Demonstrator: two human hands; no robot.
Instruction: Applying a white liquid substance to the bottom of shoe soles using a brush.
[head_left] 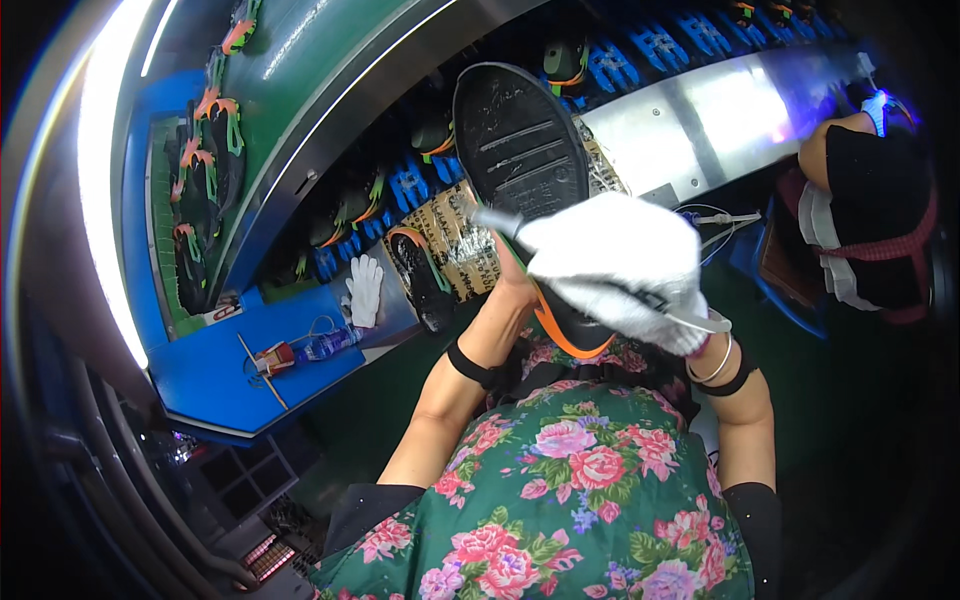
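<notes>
A black shoe (pixel 515 140) with orange edging is held up in front of me, its sole turned upward. My bare left hand (pixel 513 268) is closed on its side; part of the fingers is hidden behind the shoe. Over the sole's near part is my right hand (pixel 620 265) in a white knitted glove, closed around a slim tool. That tool's blurred grey tip (pixel 492 217) lies over the sole, and its pale rear end sticks out beside my wrist; I cannot make out its exact kind. Another black shoe with orange edging (pixel 422 278) lies left of my left hand.
Patterned, tape-covered cardboard (pixel 455 235) lies beyond my hands. On the left, a blue table (pixel 200 385) carries a plastic bottle (pixel 330 343) and a red container (pixel 273 360) with a stick. A white glove (pixel 364 290) lies nearby. Shoes line the racks; another person (pixel 870 200) sits right.
</notes>
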